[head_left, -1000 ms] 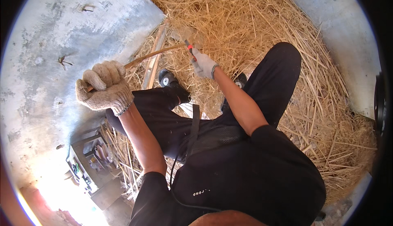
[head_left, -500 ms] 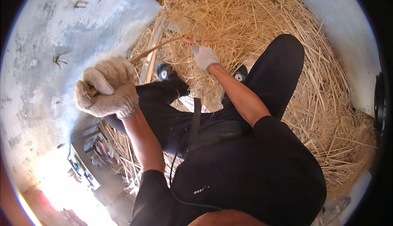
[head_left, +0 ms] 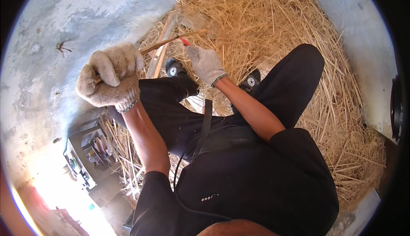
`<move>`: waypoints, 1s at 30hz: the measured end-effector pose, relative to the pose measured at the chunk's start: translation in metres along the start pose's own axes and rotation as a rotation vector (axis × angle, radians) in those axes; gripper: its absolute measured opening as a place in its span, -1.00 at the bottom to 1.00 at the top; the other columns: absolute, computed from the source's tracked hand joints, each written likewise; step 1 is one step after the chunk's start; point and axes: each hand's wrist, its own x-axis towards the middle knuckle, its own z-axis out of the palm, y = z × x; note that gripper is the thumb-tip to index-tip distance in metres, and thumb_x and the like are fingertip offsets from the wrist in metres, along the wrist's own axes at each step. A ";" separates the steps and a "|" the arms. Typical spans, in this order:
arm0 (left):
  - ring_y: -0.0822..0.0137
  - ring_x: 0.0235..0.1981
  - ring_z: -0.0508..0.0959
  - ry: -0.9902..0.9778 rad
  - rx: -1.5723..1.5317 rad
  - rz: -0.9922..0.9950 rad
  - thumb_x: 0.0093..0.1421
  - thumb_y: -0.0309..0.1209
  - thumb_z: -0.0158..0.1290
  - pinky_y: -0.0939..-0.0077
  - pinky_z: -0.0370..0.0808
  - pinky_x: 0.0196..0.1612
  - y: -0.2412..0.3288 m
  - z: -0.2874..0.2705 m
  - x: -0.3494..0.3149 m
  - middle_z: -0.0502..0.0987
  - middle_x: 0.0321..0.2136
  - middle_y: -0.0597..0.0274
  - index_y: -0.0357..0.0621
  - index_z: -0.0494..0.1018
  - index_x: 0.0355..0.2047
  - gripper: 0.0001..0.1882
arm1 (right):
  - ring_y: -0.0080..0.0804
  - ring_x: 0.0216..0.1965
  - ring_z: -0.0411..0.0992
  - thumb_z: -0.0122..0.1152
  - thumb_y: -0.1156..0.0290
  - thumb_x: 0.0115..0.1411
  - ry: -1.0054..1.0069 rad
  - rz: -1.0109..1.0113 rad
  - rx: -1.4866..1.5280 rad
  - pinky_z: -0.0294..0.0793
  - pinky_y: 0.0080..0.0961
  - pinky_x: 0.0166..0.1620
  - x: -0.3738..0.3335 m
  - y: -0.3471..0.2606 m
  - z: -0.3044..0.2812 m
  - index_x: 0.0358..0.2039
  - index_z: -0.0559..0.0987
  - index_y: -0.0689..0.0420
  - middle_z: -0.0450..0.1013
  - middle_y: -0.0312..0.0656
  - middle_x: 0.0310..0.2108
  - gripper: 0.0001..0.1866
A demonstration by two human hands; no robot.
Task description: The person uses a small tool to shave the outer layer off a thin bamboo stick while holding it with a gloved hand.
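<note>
Two gloved hands on one long thin cane that runs across upper centre of frame, from the left fist up and right over the straw pile. Left hand, left of centre, in a thick beige knit glove, fist closed tight around the near end of the cane, thumb folded over the front. Right hand, upper centre, in a grey-white knit glove with dark cuff edge, fingers curled shut around a small tool with a red handle; tool tip sits right at the cane, blade itself too small to make out. Hands are well apart along the cane. Straw pile fills upper centre and right side of frame, loose stalks spilling down to lower right. Person wears black trousers and black top, legs bent, two dark shoes at frame centre just below the right hand, one partly hidden by the forearm. Pale concrete floor takes upper left. Grey tray of small tools at lower left, beside the left knee, more split stalks lying next to it. Black strap hangs down the front of the torso
</note>
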 end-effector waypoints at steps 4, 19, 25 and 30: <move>0.33 -0.76 0.14 0.016 0.055 0.015 0.32 0.00 -0.15 0.30 0.17 -0.62 -0.009 0.026 0.002 0.12 -0.83 0.37 0.04 0.25 -0.79 -0.44 | 0.37 -0.22 0.48 -0.47 -0.35 0.36 -0.283 0.360 -0.360 0.43 0.11 -0.13 -0.005 0.147 -0.004 -0.18 0.63 0.24 0.52 0.33 -0.36 -0.10; 0.34 -0.81 0.09 0.779 0.399 0.296 0.42 0.09 -0.40 0.31 0.26 -0.71 -0.034 0.063 0.021 0.09 -0.83 0.31 0.00 0.12 -0.79 -0.32 | 0.21 -0.41 0.53 0.05 0.19 0.38 -0.005 0.019 0.098 0.48 -0.11 -0.39 -0.017 -0.042 -0.005 -0.18 0.50 0.31 0.54 0.21 -0.46 -0.64; 0.41 -0.82 0.02 0.662 0.355 0.303 0.31 -0.04 -0.36 0.38 0.22 -0.66 -0.033 0.054 0.015 0.01 -0.87 0.39 0.09 0.05 -0.83 -0.44 | 0.26 -0.40 0.54 0.02 0.18 0.38 -0.078 0.146 -0.254 0.52 0.06 -0.37 0.008 0.017 0.006 -0.13 0.45 0.33 0.53 0.22 -0.48 -0.61; 0.44 -0.81 -0.01 0.706 0.444 0.355 0.36 0.01 -0.35 0.44 0.12 -0.67 -0.040 0.070 0.026 -0.03 -0.86 0.42 0.10 0.01 -0.83 -0.39 | 0.22 -0.40 0.55 -0.07 0.06 0.41 -0.025 0.046 -0.105 0.52 0.02 -0.35 0.001 -0.023 -0.009 -0.10 0.47 0.31 0.55 0.23 -0.43 -0.52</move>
